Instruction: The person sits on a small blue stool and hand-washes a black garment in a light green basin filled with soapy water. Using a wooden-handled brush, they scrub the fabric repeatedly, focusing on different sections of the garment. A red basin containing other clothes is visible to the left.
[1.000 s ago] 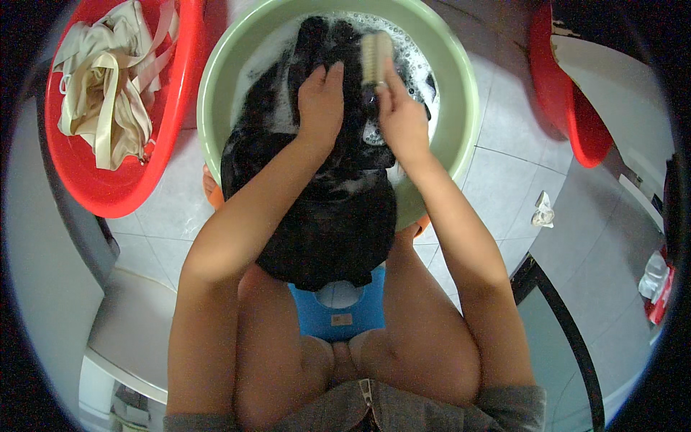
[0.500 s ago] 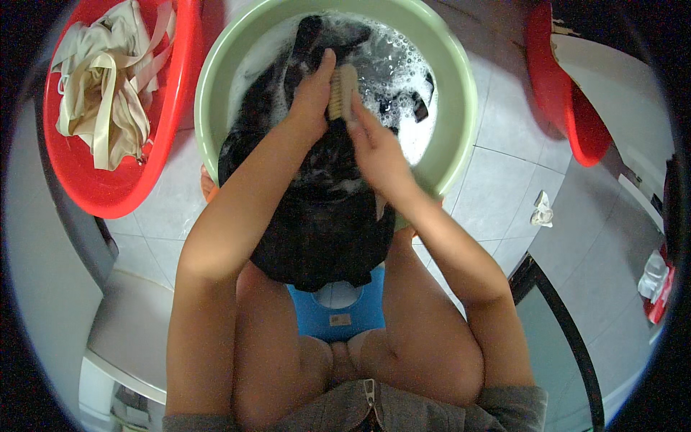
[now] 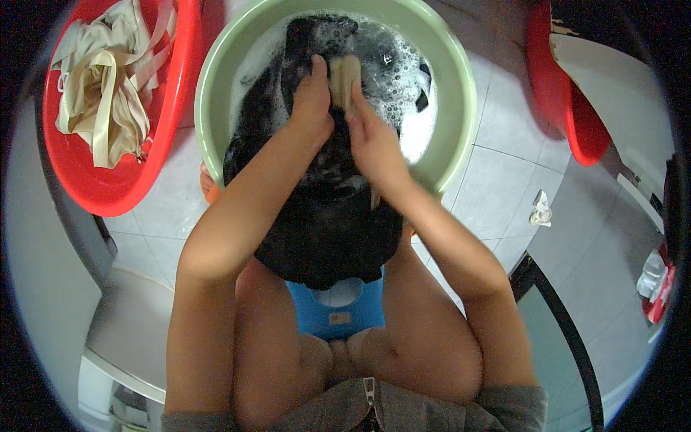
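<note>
A black garment (image 3: 327,230) lies partly in a pale green basin (image 3: 464,108) of sudsy water and drapes over its near rim toward my knees. My right hand (image 3: 376,144) grips a scrub brush (image 3: 350,83) on edge, its pale bristles facing left. My left hand (image 3: 312,101) is closed on the black cloth just left of the bristles, thumb pointing away from me. White foam (image 3: 417,133) covers the water at the basin's right side, where a small dark piece of cloth pokes out.
At the left, a red basin (image 3: 90,194) holds pale cream clothing (image 3: 108,86) with long straps. Another red basin (image 3: 590,133) stands at the far right, beside a white panel. A crumpled tissue (image 3: 540,208) lies on the grey tiles. Between my legs is a blue stool (image 3: 338,317).
The brush and my right hand have shifted slightly away from me, and the brush is blurred. The garment's near part has moved slightly right and away, with my left hand staying closed on the cloth.
</note>
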Demonstrator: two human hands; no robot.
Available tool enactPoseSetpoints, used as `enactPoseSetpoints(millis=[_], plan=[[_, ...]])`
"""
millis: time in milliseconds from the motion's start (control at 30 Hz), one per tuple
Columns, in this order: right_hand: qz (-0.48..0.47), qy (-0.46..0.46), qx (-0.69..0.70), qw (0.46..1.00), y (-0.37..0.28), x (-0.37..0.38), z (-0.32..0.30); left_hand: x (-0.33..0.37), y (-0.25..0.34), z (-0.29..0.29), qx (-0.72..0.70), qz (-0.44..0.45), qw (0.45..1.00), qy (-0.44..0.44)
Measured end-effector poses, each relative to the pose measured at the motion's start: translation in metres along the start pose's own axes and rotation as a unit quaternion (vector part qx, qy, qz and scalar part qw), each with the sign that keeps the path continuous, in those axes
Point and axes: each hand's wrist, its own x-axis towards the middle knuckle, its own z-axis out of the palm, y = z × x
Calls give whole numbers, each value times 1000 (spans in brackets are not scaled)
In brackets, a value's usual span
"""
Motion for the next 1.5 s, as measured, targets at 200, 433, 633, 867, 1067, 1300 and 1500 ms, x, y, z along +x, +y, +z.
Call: enactPoseSetpoints(millis=[200,433,633,867,1067,1300,1500], plan=[[3,6,28,1000,3,-11,4,-15,2,-4,21,-5,1000,-17],[-70,140,21,987,40,60,-12,-19,4,21,13,-33,999,9],[-53,18,78,995,18,-8,7,-4,3,-3,-45,-39,998,-28],[-12,70,22,997,13,31,-6,-13,7,0,-51,-26,998,-13],[-59,119,-11,991,29,30,-36,-3,38,-4,45,-14,997,62],[34,29,62,997,34,-44,-55,-67,17,-18,244,31,969,-34],[66,-122,-84,987,14,-62,-36,-80,0,-32,250,-39,967,-5]])
